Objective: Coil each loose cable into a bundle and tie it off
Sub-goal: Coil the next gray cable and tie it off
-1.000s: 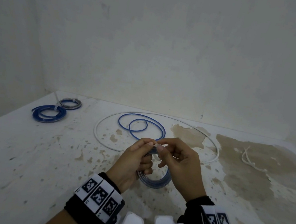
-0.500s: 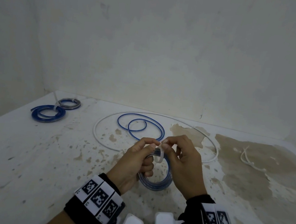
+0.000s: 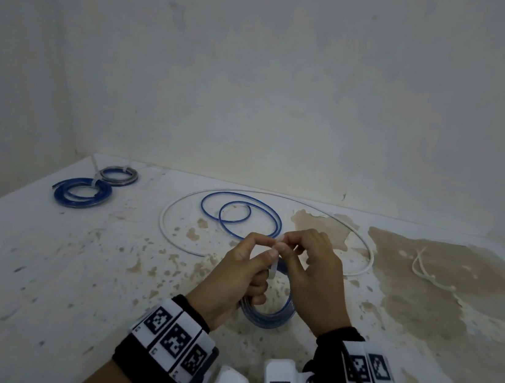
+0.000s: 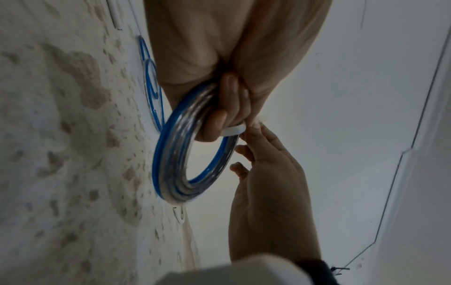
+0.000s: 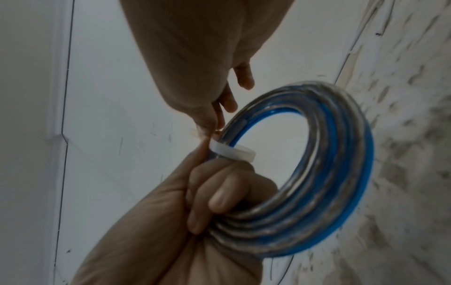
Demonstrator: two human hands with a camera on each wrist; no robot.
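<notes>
A coil of blue and clear cable (image 3: 266,318) hangs just above the table in front of me. My left hand (image 3: 234,272) grips the coil (image 5: 317,221) with its lower fingers curled through it. A white zip tie (image 5: 231,152) wraps over the strands beside those fingers. My right hand (image 3: 314,273) pinches the end of the zip tie (image 3: 273,269) between thumb and forefinger, tip to tip with my left thumb and forefinger. In the left wrist view the tie (image 4: 234,132) circles the coil (image 4: 171,154), and the right hand (image 4: 268,183) reaches in from below.
Two tied bundles lie at the back left, one blue (image 3: 82,193) and one grey (image 3: 118,175). A loose blue cable (image 3: 241,218) lies inside a wide loop of white cable (image 3: 163,221). Spare white ties (image 3: 426,272) lie at the right. Walls close the back and left.
Both hands stay together over the coil. The fingertips have shifted along the white tie, and its strap now shows between the hands around the strands.
</notes>
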